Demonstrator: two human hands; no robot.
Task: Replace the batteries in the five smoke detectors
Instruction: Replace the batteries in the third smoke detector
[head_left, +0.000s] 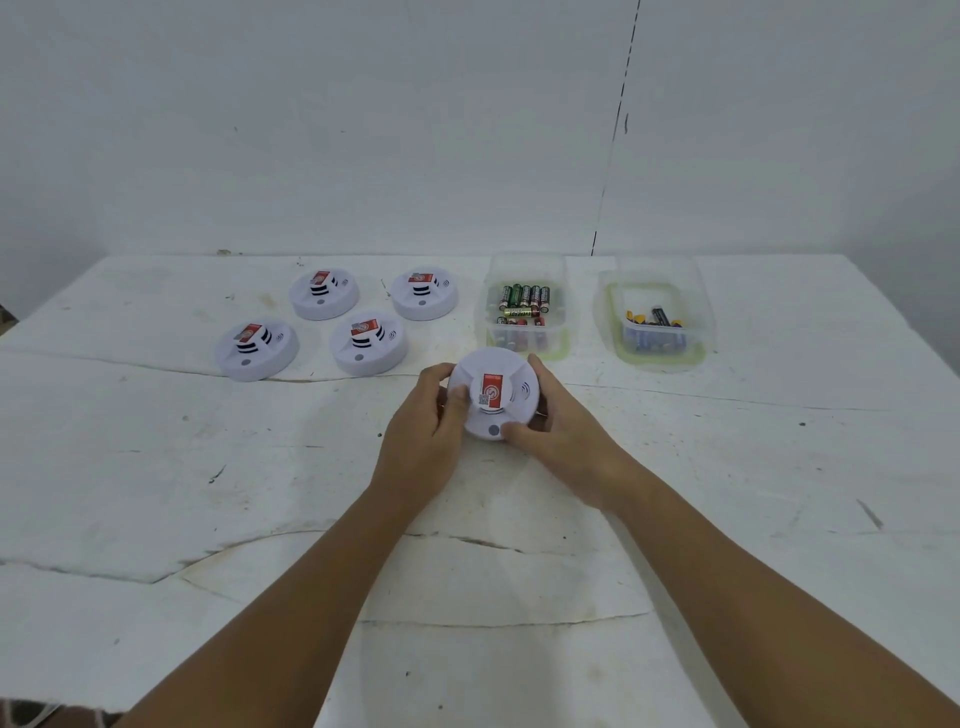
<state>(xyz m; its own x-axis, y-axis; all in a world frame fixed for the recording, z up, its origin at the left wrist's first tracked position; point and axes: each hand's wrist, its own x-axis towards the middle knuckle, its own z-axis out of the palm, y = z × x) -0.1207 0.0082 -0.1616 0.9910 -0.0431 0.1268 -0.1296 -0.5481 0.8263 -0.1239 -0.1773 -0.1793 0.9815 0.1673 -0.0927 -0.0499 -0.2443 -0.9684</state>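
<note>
**Both hands on 1 detector**

Head view: your left hand (423, 423) and right hand (558, 434) each clamp a grip around the smoke detector (493, 392) mid-counter (156, 467). 4 other detectors (337, 322) sit at 10 o'clock, the battery tub (524, 306) at 12.

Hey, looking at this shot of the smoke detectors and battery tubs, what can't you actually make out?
All in the head view:
- Held smoke detector: underside and battery compartment face away; left hand and right hand cover its sides.
- Left battery tub: lower batteries blurred behind cloudy plastic.
- Right battery tub: battery labels too small to read.
- Four detectors on the table: sticker text too small to read.
</note>
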